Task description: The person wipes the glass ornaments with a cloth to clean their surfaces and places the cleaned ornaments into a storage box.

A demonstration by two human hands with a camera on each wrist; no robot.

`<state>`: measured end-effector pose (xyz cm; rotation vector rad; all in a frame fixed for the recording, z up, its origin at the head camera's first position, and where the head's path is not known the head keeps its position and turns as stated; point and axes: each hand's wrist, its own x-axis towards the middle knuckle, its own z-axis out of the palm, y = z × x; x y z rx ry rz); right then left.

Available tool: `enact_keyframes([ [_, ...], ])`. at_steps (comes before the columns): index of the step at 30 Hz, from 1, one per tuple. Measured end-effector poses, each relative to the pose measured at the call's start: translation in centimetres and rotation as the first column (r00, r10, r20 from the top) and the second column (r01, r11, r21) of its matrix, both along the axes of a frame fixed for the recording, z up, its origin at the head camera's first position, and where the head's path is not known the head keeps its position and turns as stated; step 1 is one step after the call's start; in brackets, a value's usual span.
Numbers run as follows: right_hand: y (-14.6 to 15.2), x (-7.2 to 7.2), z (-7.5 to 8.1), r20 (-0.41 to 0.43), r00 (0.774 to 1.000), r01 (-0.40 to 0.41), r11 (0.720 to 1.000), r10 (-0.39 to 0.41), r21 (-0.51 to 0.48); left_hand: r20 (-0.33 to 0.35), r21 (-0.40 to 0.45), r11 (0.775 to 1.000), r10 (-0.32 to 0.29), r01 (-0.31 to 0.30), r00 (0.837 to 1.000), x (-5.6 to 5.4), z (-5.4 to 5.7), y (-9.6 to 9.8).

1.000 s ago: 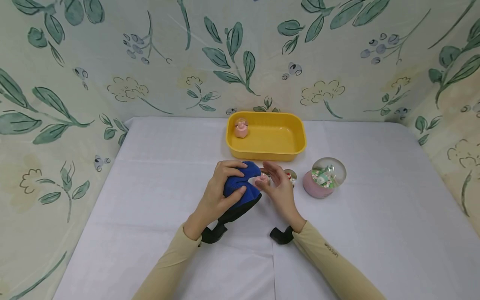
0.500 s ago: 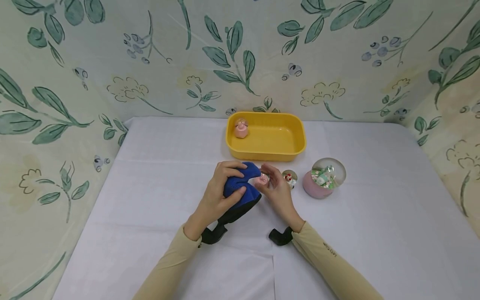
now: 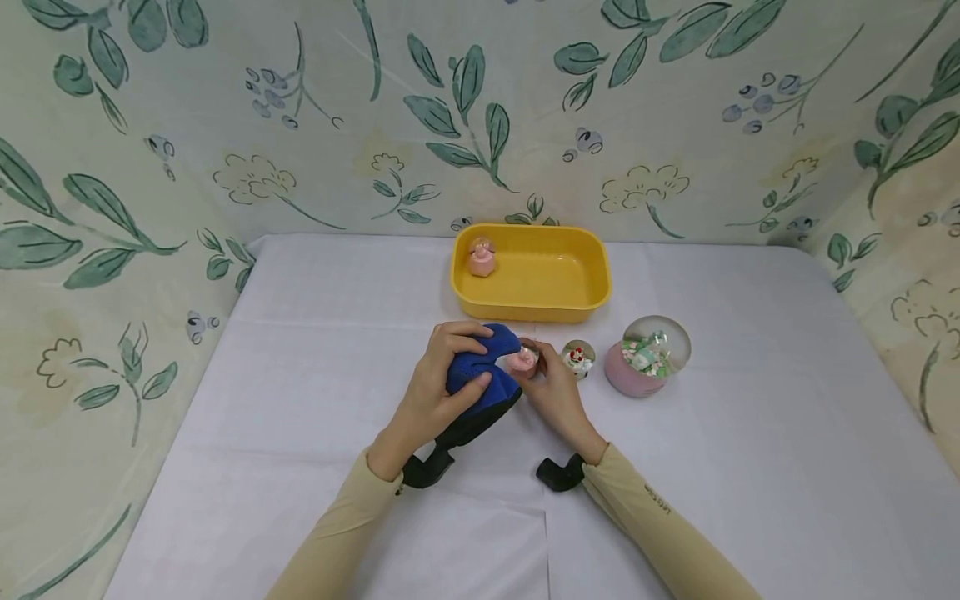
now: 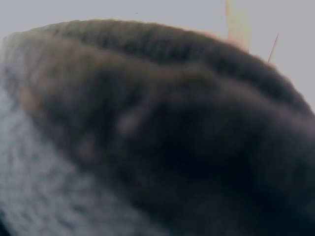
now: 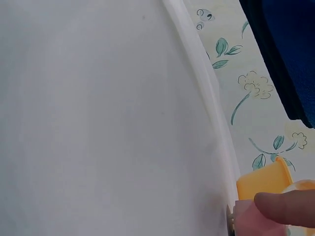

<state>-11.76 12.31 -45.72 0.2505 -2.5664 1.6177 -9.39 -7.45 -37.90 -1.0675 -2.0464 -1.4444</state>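
My left hand grips a blue and black soft cloth item, folded so its blue side bulges between fingers and thumb. Its exact kind is unclear. In the left wrist view, dark fuzzy fabric fills most of the picture, blurred. Just to the right, my right hand pinches a small pink snow globe close to the opening of the cloth's fold. The right wrist view shows its pink base under a thumb. A larger snow globe with pink base stands farther right.
A yellow tray stands at the back, with another small pink snow globe at its left end. A small globe with a red and white figure is beside my right hand. White cloth covers the table; a floral curtain hangs behind.
My right hand's fingers have closed from loosely spread to pinching the small pink snow globe. The small red and white globe beside it has come into fuller view. My left hand stays put.
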Motion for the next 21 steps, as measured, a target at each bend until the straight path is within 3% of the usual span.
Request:
enact_keyframes([
  [7,0.0,0.0,0.0,-0.003,1.000,0.009,0.999,-0.009,-0.041,0.004,0.009,1.000,0.000,0.000,1.000,-0.1,0.0,0.1],
  [13,0.0,0.1,0.4,0.062,0.998,0.011,0.993,-0.004,-0.115,0.018,0.016,1.000,-0.003,0.002,1.000,-0.3,-0.2,0.0],
  [21,0.3,0.6,2.8,0.143,0.989,-0.006,0.989,0.027,-0.146,0.026,0.031,1.000,0.006,-0.006,1.000,-0.5,-0.2,-0.1],
])
